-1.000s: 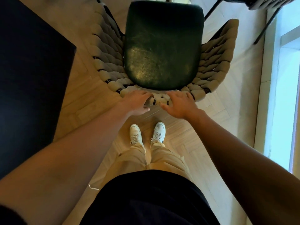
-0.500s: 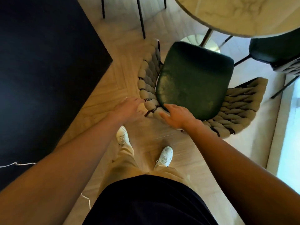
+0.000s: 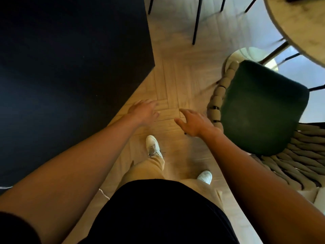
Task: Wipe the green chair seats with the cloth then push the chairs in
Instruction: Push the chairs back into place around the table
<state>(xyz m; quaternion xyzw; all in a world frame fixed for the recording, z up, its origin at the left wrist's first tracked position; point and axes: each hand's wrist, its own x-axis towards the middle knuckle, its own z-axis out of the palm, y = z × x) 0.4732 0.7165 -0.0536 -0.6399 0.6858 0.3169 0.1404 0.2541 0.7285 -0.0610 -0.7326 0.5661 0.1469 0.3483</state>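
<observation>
Both hands are off the green chair (image 3: 262, 110) now: left hand (image 3: 143, 110) and right hand (image 3: 194, 123) spread, fingers loose, holding nothing, just left of its seat.

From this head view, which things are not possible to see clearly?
- Cloth: not in the head view.
- Green chair: its woven back is cut by the right edge.
- Marble table: cut by the top-right corner.
- Left hand: motion blur smears the fingers.

bare floor (image 3: 177, 71) between dark cabinet (image 3: 70, 59), green chair (image 3: 263, 110)
</observation>
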